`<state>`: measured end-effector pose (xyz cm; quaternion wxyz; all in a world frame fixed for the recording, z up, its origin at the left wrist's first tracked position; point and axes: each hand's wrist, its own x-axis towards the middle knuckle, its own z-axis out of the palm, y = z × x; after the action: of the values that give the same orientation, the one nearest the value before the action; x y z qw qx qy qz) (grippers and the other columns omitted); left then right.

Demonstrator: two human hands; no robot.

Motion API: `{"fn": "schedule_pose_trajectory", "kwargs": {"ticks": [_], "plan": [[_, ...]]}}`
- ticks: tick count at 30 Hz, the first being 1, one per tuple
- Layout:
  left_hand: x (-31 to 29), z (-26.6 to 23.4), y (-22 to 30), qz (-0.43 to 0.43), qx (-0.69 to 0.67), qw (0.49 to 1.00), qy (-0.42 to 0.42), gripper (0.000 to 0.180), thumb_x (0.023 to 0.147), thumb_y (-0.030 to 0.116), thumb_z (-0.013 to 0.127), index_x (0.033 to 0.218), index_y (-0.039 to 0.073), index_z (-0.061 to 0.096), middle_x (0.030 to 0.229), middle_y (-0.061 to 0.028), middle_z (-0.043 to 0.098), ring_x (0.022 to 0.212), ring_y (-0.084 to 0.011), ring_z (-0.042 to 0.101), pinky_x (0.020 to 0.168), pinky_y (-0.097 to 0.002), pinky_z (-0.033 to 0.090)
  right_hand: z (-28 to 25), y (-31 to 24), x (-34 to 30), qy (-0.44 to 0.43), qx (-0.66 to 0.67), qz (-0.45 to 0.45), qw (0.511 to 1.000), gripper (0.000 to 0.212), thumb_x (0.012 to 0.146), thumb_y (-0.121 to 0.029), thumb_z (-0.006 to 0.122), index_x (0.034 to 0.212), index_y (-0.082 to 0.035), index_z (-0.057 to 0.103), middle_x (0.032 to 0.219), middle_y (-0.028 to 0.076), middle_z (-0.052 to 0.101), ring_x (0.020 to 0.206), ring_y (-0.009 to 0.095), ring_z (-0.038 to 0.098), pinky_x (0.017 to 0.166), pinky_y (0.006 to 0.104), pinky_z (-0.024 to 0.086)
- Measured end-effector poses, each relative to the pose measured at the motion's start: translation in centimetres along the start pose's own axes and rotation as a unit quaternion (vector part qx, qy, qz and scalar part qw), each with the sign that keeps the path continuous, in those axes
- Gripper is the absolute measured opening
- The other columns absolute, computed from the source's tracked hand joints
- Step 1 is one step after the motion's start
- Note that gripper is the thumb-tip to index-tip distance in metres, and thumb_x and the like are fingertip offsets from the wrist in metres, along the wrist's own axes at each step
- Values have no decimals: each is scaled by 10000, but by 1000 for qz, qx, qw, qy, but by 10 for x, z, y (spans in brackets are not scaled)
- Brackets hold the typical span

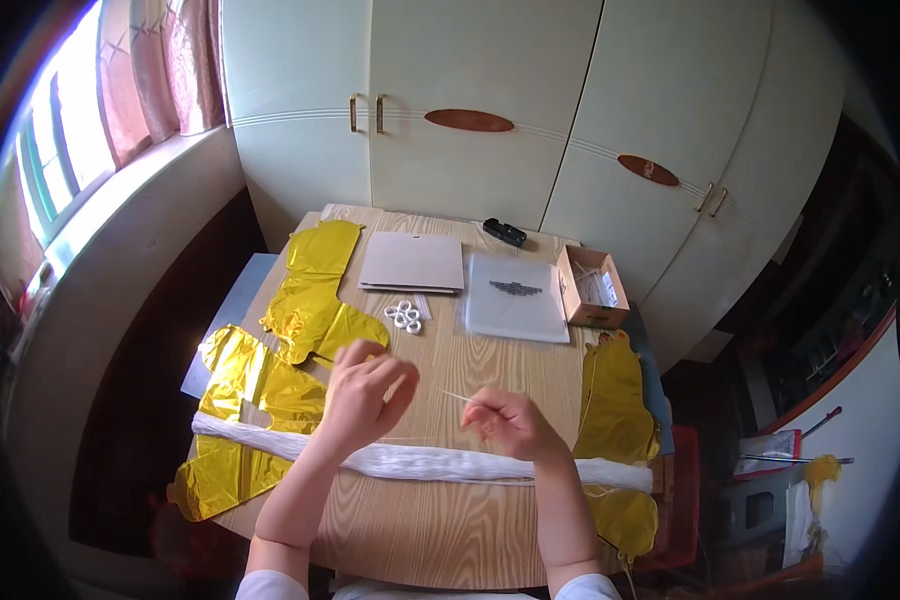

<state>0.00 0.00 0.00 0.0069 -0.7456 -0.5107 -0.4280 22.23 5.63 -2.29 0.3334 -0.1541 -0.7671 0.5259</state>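
Note:
My right hand pinches a thin white stick, whose free end points up and left. My left hand is raised over the table with its fingers curled in; what they hold, if anything, cannot be made out. Below both hands a long bundle of white strands lies across the table from left to right, passing under my forearms. Flat gold foil balloons lie at the left, one farther back and one nearer partly under the bundle. Another gold foil balloon hangs about the right edge.
Behind my hands, several small white rings lie near grey-white boards. To their right are a stack of clear plastic bags, an open cardboard box with small packets, and a black object. Cabinets stand behind the wooden table.

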Motion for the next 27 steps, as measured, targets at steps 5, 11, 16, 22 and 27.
{"fn": "schedule_pose_trajectory", "kwargs": {"ticks": [5,11,16,22,27], "plan": [[-11,-3,-12,-133,-609,760,-185,116,854,88,541,788,8,594,814,-85,619,714,-146,546,582,-278,432,11,11,8,152,-143,-84,974,124,888,-167,574,837,-60,607,705,24,604,584,116,543,546,248,440],[2,-2,17,-111,-380,918,-12,102,857,96,560,804,27,613,838,-65,615,854,-126,522,822,-299,395,33,-6,5,23,-121,-63,990,169,893,-199,569,850,-40,602,655,41,581,524,113,537,499,246,429],[-7,-14,2,-71,-504,831,-225,64,833,46,566,818,15,620,862,-50,613,817,-138,539,781,-312,418,11,-1,-3,91,-19,-4,996,125,888,-155,577,891,-30,589,664,41,594,556,113,587,504,239,445],[1,1,19,10,-200,980,8,206,773,-23,544,952,30,632,863,-54,605,811,-198,510,744,-304,412,30,-13,6,19,-185,-62,981,106,861,-131,586,896,-31,577,680,131,605,605,264,624,526,315,458],[-2,-12,3,47,-447,871,-199,160,766,7,556,887,32,657,793,-58,633,803,-204,496,730,-322,405,15,-25,1,81,-144,-55,985,87,863,-113,579,837,-31,593,651,118,591,540,245,585,502,307,441]]}}
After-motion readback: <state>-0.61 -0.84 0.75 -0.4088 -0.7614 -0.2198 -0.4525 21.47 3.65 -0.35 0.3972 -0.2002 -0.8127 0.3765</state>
